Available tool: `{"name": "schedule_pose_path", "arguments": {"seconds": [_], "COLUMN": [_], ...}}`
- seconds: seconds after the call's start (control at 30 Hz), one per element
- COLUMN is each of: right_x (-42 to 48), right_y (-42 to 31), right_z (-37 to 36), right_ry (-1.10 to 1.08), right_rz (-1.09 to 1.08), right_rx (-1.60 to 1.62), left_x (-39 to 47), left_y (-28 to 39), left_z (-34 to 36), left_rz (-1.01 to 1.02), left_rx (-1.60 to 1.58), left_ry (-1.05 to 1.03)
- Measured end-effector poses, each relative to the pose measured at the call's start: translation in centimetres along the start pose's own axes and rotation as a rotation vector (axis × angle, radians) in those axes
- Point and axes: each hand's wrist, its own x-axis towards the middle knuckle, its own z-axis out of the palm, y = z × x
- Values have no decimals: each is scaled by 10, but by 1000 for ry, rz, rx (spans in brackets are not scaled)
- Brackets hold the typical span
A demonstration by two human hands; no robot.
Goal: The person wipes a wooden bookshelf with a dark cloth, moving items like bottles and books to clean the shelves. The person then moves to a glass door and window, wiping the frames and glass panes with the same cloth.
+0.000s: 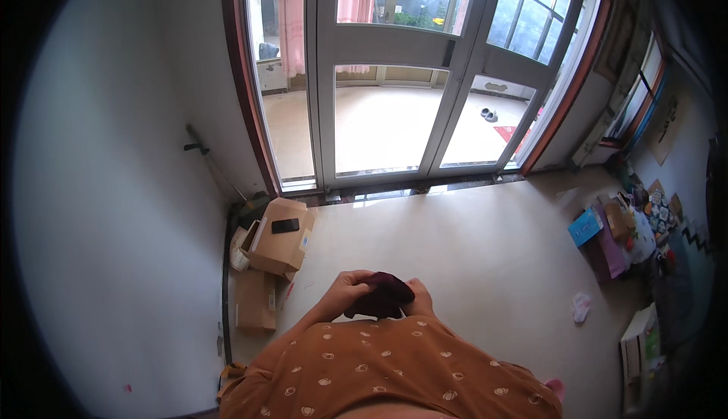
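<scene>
A dark maroon piece of cloth (380, 296) is stretched between my two hands, close in front of my brown patterned top (364, 356). At its left end, my left hand (351, 291) pinches the fabric with the thumb on top. My right hand (420, 298) grips the opposite end, its fingers partly hidden behind the cloth. The fabric is bunched and folded, so its exact kind cannot be made out. Below the hands lies the pale tiled floor (466, 248).
Cardboard boxes (287, 248) stand along the left wall, a black smartphone (285, 225) on the top one. Ahead are glazed double doors (392, 46). At right are a blue box (584, 227) among piled goods and a crumpled white-pink scrap (580, 307) on the floor.
</scene>
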Motion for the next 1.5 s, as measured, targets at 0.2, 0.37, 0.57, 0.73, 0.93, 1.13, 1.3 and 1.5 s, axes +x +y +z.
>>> {"name": "schedule_pose_path", "arguments": {"seconds": [0.2,0.37,0.57,0.73,0.93,1.13,1.3,1.5], "right_x": [149,263,436,592,746,936,1033,1155], "right_y": [-36,22,-9,-49,-89,-142,-301,-398], "right_z": [22,37,6,-69,-136,-170,-228,-260], "right_ry": [-215,-72,-135,-288,-223,383,958,1335], "right_rz": [-20,-584,-104,-163,-420,-676,-987,-633], "right_rx": [1062,42,1698,1997,2124,1346,463,-413], "left_x": [115,176,298,419,565,701,759,799], "left_y": [-19,45,98,201,330,507,640,642], "left_z": [-78,-117,-180,-219,-279,-345,-396,-426], "left_rz": [79,-138,225,434,914,1319,1419,1364], "left_rx": [324,721,862,938,1179,1534,1659,1783], "left_ry": [-249,-276,-149,45,332,852,1280,1308]}}
